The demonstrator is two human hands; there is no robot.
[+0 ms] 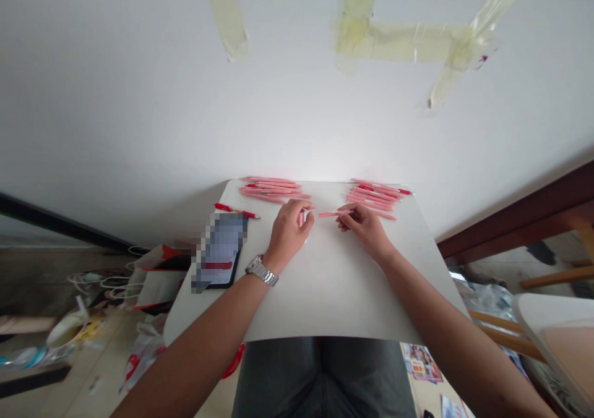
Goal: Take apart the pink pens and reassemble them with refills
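My right hand point(359, 221) pinches a slim pink pen barrel point(327, 214) between thumb and fingers, its free end pointing left. Facing it, my left hand point(291, 225) is curled round a short pink piece point(301, 219), mostly hidden by the fingers, which looks like a pen part. A small gap separates the two pieces. Behind my left hand lies a pile of pink pens point(273, 187). Another pile of pink pens point(374, 196), with some red among them, is just beyond my right hand.
A red pen point(236, 210) lies at the white table's point(334, 294) left side, above a phone point(220, 251) with a blurred screen. The table's far edge meets a white wall point(297, 109) with yellowed tape. Bags and a cup point(68, 330) are on the floor at left; a stool point(557, 319) stands right.
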